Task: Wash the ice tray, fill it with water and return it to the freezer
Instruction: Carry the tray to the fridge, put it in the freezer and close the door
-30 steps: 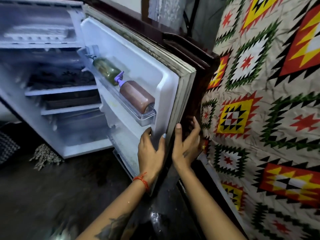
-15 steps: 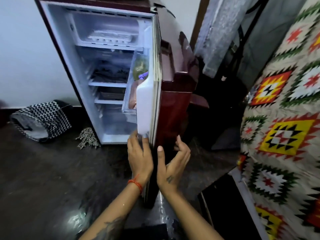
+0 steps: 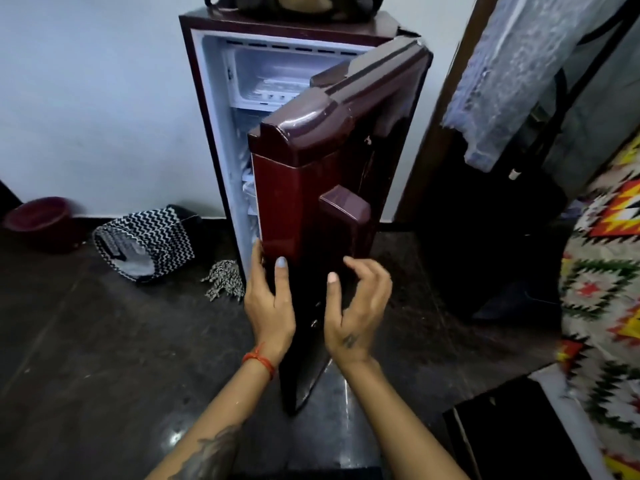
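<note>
Left hand [image 3: 268, 306] grips the fridge door [image 3: 304, 202]; right hand [image 3: 358, 306] hangs slack, empty. Ice tray [image 3: 273, 89] seemingly lies in the far freezer [image 3: 247, 64]; swing gently.

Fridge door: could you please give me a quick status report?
Left hand grips door edge; right hand loose at door face. Tray in freezer, door partly open. Nothing seen blocking it.
</note>
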The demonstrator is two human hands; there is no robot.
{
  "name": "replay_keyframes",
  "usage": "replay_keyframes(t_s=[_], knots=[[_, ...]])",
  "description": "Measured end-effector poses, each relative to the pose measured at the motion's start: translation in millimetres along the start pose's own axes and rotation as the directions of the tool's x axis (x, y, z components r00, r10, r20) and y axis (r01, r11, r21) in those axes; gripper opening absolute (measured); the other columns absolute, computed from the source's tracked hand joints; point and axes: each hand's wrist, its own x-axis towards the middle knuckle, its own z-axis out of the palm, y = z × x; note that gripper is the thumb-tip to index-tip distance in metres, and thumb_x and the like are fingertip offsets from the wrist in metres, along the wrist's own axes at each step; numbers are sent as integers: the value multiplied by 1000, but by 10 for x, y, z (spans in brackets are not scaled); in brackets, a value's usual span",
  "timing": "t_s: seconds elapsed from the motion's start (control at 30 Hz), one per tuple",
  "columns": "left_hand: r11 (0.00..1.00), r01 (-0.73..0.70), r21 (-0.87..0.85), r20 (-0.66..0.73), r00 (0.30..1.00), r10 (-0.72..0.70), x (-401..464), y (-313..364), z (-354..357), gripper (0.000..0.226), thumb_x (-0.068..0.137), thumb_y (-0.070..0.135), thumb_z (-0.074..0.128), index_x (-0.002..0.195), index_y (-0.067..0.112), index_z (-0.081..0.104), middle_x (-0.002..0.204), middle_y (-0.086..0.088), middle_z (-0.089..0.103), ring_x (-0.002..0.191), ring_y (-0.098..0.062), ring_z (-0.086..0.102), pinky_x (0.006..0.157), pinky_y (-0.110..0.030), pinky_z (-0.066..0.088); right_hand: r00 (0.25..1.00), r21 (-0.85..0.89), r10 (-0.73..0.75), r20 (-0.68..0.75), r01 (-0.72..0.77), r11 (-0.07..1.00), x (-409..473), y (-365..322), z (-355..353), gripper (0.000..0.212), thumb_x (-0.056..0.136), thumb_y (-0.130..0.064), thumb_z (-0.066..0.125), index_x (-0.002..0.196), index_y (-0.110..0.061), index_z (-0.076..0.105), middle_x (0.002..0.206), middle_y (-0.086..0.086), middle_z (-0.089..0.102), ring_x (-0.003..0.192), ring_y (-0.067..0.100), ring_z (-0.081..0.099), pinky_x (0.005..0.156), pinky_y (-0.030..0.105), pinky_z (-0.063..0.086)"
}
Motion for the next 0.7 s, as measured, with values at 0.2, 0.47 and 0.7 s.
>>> replay_keyframes(t_s=[0.2, 0.47, 0.7], knots=[[999, -20, 33, 2, 1000, 20, 542, -177, -271, 61, 91, 44, 43, 146, 23, 28, 150, -3, 37, 137, -17, 35, 111, -46, 34, 970, 98, 136, 202, -158, 983, 172, -231, 521, 43, 94, -25, 51, 135, -17, 41, 129, 4, 51, 116, 14, 51, 98, 31, 46], [988, -76, 132, 31, 997, 73, 1006, -262, -396, 65, 94, 38, 47, 149, 20, 17, 157, -1, 18, 140, -4, 16, 114, -26, 17, 952, 43, 36, 302, -52, 998, 439, -290, 1103, 38, 97, -30, 41, 127, -13, 57, 118, 1, 64, 109, 8, 56, 95, 24, 45], [985, -41, 169, -11, 999, 43, 1563, -391, -365, 73, 88, 50, 38, 150, 20, 13, 158, 0, 15, 144, -10, 15, 113, -21, 12, 945, 9, -34, 325, 33, 999, 758, -104, 1773, 39, 96, -33, 44, 128, -17, 58, 139, 5, 50, 126, 22, 45, 103, 37, 39]])
